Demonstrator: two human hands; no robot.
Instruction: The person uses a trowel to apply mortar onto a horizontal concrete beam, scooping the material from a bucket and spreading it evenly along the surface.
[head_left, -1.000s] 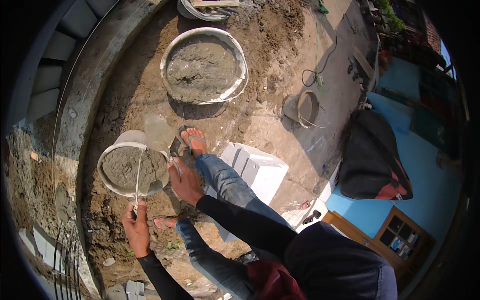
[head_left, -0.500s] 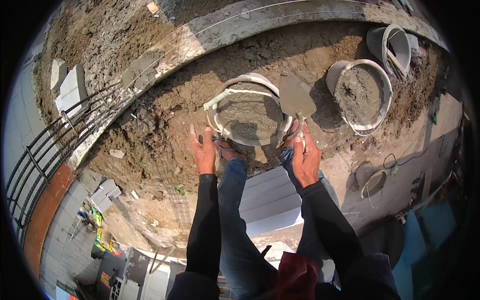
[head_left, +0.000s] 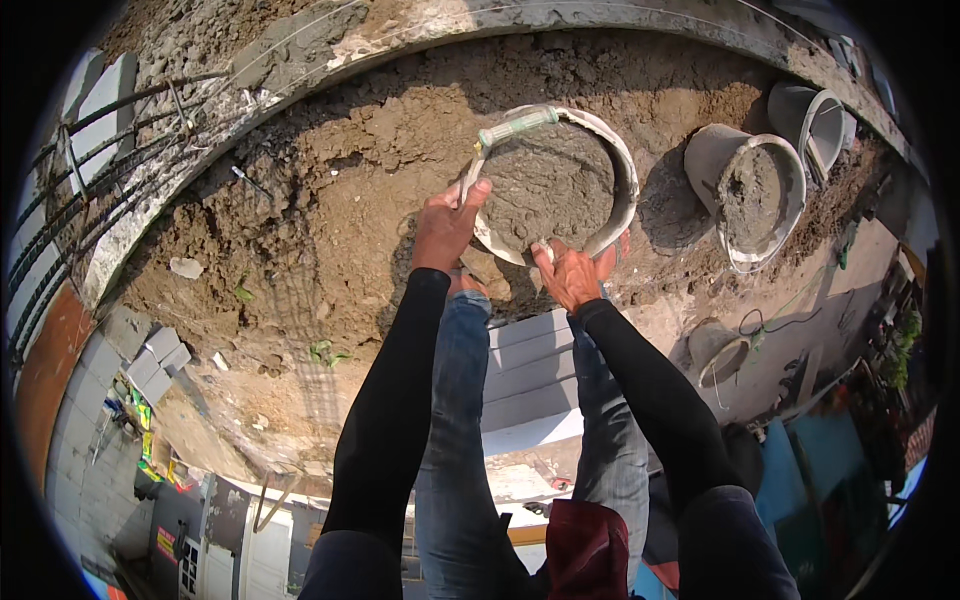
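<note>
A round bucket (head_left: 628,185) of grey wet mortar (head_left: 550,185) is in front of me, between my feet and the curved concrete edge. My left hand (head_left: 447,225) is closed on its left rim, thumb uppermost. At the near rim, my right hand (head_left: 568,274) grips with the thumb over the edge. A pale green wrapped handle (head_left: 517,128) rests across the far left side of the rim. Whether the bucket's base touches the soil cannot be made out. No trowel shows in this frame.
To the right stand a second mortar bucket (head_left: 765,200), tilted, and another bucket (head_left: 810,125) behind it. A smaller bucket (head_left: 718,352) lies nearer. The curved concrete beam (head_left: 400,42) bounds the soil. Rebar (head_left: 85,180) juts at left; grey blocks (head_left: 158,363) sit below.
Both hands have taken hold of the bucket's rim; the left was open beside it before. The trowel that was in my right hand is out of sight. The bucket appears larger and nearer.
</note>
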